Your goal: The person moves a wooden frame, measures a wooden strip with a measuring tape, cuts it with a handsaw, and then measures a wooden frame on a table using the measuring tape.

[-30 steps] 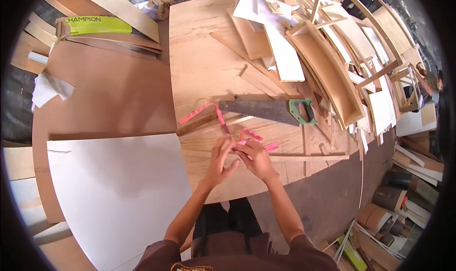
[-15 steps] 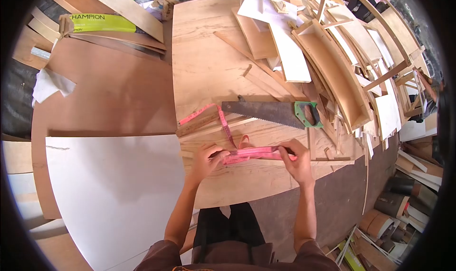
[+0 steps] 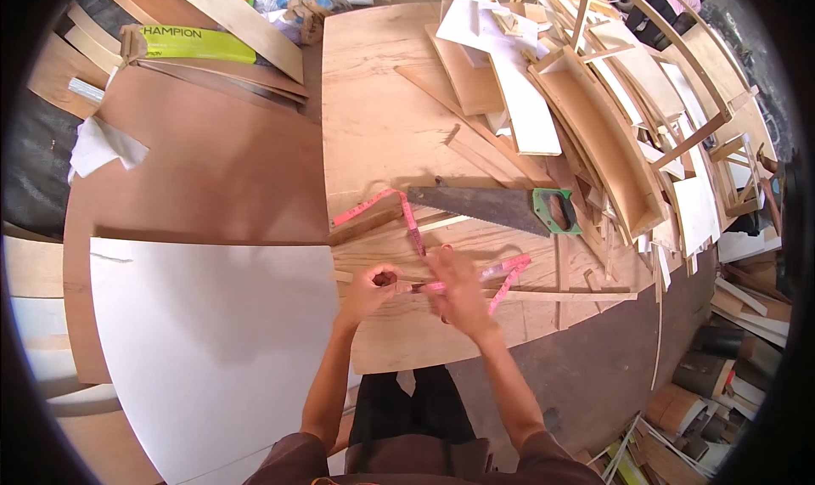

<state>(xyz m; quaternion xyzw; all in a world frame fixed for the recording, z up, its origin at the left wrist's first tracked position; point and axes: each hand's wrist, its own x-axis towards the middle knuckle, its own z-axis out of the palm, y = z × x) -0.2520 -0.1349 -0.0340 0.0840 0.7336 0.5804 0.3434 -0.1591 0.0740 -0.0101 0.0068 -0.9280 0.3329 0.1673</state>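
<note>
A pink tailor's tape measure (image 3: 367, 203) lies in loose bends on the plywood sheet in front of me. My left hand (image 3: 369, 296) pinches part of it between thumb and fingers. Close beside it, my right hand (image 3: 465, 296) is over the tape, its fingers smeared by motion, so its grip is unclear. To the right of that hand, a folded length of tape slants out over the wood. Just beyond the hands rests a handsaw (image 3: 480, 206) with a green and black handle, its toothed edge facing me.
A wooden tray-like box (image 3: 594, 137) and piled offcuts cover the right of the plywood sheet (image 3: 365, 86). On the left are a white panel (image 3: 212, 341) and a brown board (image 3: 204, 154). Thin strips lie near my hands. Another person (image 3: 675, 5) is partly visible at the back right.
My right hand has moved left, close to my left hand. The stretch of tape held between both hands now hangs in a bent loop to the right. My left hand still pinches the tape.
</note>
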